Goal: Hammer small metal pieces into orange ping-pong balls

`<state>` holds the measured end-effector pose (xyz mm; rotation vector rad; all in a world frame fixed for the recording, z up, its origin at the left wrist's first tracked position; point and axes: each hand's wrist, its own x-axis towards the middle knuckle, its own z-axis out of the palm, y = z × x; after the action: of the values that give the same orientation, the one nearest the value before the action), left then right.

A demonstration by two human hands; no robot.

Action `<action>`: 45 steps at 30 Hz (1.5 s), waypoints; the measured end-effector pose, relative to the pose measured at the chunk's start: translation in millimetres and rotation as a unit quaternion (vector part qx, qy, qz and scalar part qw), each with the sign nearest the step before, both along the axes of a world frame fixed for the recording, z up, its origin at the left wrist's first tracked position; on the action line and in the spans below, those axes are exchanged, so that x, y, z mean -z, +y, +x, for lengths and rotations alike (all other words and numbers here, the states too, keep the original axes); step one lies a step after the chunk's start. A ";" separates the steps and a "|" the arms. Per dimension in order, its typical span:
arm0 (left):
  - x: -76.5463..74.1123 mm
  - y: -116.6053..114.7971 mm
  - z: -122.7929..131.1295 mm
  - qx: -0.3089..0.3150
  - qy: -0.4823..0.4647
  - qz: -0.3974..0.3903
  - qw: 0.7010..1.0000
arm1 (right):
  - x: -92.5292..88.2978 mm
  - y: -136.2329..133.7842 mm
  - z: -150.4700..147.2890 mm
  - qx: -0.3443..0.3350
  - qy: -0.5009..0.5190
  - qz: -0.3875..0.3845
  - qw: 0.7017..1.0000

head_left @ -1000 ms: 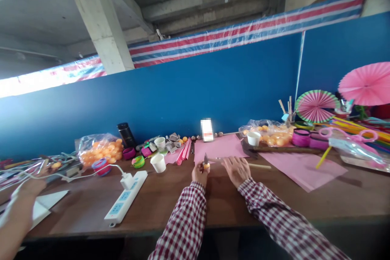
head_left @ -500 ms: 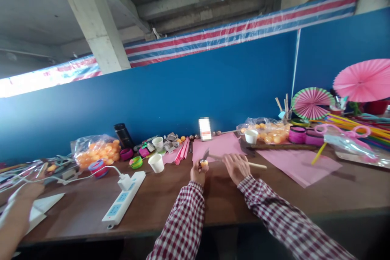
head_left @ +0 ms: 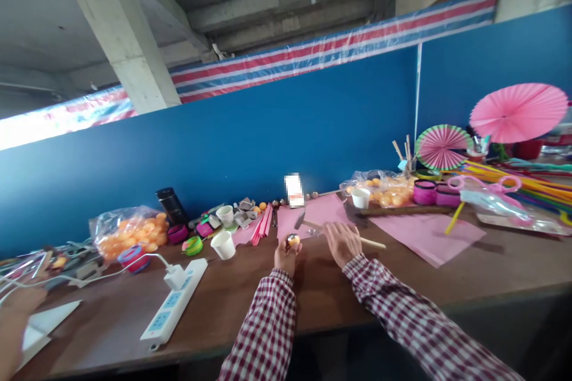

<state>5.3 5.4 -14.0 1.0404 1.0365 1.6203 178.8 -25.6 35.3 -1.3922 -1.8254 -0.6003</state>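
Note:
In the head view my left hand is closed around a small ball, which looks partly orange and partly dark. My right hand grips a hammer by its light wooden handle. The dark hammer head is in the air just beyond the ball, apart from it. Under and behind the hammer lies a sheet of pink paper. A small shiny clear piece sits near the hammer handle, too small to make out.
A power strip and white paper cups are on the left. Bags of orange balls stand on both sides. Pink scissors and paper fans are on the right. Another person's arm is at far left.
The hammer head has come up slightly, away from the ball in my left hand. The whole view has shifted a little to the right.

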 end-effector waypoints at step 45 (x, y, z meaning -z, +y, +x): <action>-6.1 -5.7 -3.5 -0.075 0.151 0.007 0.986 | 1.1 -0.8 0.2 -0.011 -0.008 -0.047 0.999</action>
<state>1.7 -0.4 -7.9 1.2696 1.3329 1.6220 179.0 -26.4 34.3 -1.4305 -1.9002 -0.5211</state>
